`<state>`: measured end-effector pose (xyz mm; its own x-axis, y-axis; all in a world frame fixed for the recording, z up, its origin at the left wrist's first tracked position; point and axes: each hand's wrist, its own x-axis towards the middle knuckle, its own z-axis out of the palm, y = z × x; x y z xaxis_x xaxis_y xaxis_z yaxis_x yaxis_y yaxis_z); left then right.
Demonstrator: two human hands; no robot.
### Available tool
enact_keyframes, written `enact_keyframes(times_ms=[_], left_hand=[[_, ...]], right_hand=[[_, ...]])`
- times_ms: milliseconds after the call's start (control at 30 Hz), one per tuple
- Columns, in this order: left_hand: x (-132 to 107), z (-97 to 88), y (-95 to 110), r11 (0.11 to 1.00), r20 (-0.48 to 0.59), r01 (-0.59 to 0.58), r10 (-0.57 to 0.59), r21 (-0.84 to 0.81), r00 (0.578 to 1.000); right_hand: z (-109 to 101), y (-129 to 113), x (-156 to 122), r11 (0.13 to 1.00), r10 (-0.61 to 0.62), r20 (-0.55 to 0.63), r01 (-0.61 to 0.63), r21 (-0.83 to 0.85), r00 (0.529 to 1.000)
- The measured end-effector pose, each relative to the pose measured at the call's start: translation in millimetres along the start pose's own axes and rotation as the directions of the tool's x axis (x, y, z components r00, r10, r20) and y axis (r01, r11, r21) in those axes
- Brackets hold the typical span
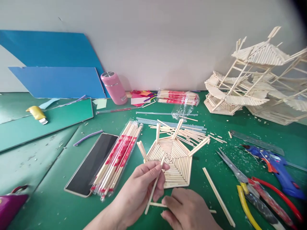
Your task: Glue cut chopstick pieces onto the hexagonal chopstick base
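My left hand point(141, 183) pinches a thin wooden chopstick point(153, 190) between thumb and fingers, slanting up over a many-sided base point(179, 172) built from sticks. In my right hand point(187, 207), closed fingers hold a second chopstick point(158, 204) that lies crosswise. Its left end meets the first one near the lower end; whether they are joined, I cannot tell. The base lies flat just beyond both hands, with several short stick posts point(177, 129) rising from its edge. To the right of my right hand, a pair of sticks point(218, 196) lies on the green table.
Scissors point(233, 169), pliers point(275, 198) and a blue glue gun point(275, 169) lie at right. Bagged chopsticks point(117, 156) rest beside a phone point(93, 163) at left. Behind stand a pink bottle point(114, 88) and a stick tower model point(261, 57). Loose sticks point(189, 134) lie beyond the base.
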<state>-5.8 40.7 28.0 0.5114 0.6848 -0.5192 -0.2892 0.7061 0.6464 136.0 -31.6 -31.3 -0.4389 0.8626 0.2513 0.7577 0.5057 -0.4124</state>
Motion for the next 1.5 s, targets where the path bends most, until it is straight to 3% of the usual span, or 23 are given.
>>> enact_keyframes(times_ms=[233,333,467,567,767,900,1200,1500], left_hand=[[-3,-2.7,12,0.996,0.010,-0.083,0.083,0.027,0.997],[-7,-2.3,13,0.993,0.005,-0.115,0.114,0.030,0.993],[-13,-1.5,10,0.992,0.003,-0.120,0.120,0.024,0.993],[-17,-0.9,6,0.992,-0.007,-0.120,0.120,0.026,0.993],[-21,-3.5,6,0.978,-0.027,-0.204,0.205,0.033,0.978],[-24,-6.6,7,0.975,-0.030,-0.222,0.223,0.013,0.974],[-21,-8.3,3,0.977,0.013,-0.212,0.212,0.016,0.977],[-21,-6.8,0,0.980,0.008,-0.198,0.198,0.034,0.980]], right_hand=[[-25,0,4,0.947,0.098,0.093,-0.122,0.299,0.991],[-40,4,5,0.882,0.165,0.079,-0.183,0.435,0.983],[-47,11,1,0.853,0.204,0.038,-0.197,0.483,0.978],[-47,11,1,0.884,0.191,0.048,-0.193,0.427,0.980],[-53,2,2,0.929,0.223,0.175,-0.263,0.261,0.959],[-52,-2,-3,0.974,0.211,0.254,-0.226,0.031,0.944],[-50,-13,3,0.948,0.196,0.383,-0.075,-0.309,0.903],[-50,-26,15,0.929,0.210,0.478,-0.021,-0.370,0.853]])
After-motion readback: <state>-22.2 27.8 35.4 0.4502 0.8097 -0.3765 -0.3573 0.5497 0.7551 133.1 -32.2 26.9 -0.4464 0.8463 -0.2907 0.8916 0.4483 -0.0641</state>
